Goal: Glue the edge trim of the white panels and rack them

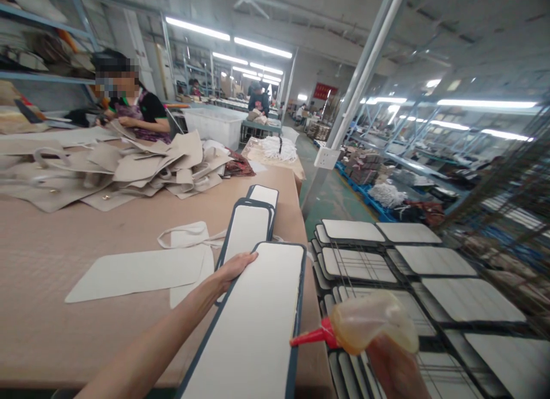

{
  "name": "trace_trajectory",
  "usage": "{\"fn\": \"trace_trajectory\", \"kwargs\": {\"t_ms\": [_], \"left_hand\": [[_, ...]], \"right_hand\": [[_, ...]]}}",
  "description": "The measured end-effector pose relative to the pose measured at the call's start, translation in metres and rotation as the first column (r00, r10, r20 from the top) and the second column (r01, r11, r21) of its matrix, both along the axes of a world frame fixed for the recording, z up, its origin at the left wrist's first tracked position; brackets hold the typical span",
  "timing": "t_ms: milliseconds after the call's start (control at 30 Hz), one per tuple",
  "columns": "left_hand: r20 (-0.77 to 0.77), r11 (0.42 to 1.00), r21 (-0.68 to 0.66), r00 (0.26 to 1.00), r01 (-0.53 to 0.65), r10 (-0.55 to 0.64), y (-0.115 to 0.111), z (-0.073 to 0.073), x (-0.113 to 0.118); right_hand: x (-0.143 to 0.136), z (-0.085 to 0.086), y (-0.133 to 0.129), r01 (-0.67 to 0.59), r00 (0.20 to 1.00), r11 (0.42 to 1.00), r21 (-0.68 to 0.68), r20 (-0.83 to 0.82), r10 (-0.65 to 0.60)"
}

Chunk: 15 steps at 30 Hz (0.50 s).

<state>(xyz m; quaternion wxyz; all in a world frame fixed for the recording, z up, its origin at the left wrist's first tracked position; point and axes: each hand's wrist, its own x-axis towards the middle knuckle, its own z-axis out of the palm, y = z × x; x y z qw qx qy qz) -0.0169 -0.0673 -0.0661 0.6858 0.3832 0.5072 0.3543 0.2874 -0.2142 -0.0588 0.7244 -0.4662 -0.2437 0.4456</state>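
My left hand [235, 268] grips the far left edge of a long white panel with a dark blue border [258, 319], thumb on top and fingers hidden beneath. The panel slants away from me over the table's right edge. My right hand [393, 362] is closed around a soft, see-through glue bottle [372, 322] with yellowish liquid inside. Its red nozzle [313, 335] points left, its tip at the panel's right border. Along that border, above the tip, runs a thin yellowish line of glue. More bordered panels [247, 230] lie stacked just beyond my left hand.
Pale flat pieces [137, 273] and a strap lie left on the brown table [86, 342]. A heap of beige bag parts [141, 164] covers its far side, where a co-worker [137, 110] sits. Right of the table, bordered panels [447, 259] lie on a wire rack. A metal post [354, 95] stands ahead.
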Motion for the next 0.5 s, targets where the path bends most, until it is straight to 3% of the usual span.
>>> {"fn": "trace_trajectory", "kwargs": {"t_ms": [200,333,500], "left_hand": [[-0.009,0.999,-0.039,0.999,-0.035,0.034,-0.004,-0.003,0.0],[-0.009,0.997,-0.058,0.999,-0.052,0.052,-0.001,-0.009,-0.001],[0.009,0.993,-0.091,0.997,-0.069,0.071,0.012,-0.02,-0.003]], "right_hand": [[0.002,-0.006,-0.011,-0.125,0.992,0.989,-0.073,-0.038,0.122],[-0.011,0.003,-0.018,-0.066,0.997,0.995,-0.07,-0.047,0.063],[-0.011,0.01,-0.016,-0.091,0.994,0.983,-0.16,-0.071,0.08]]}}
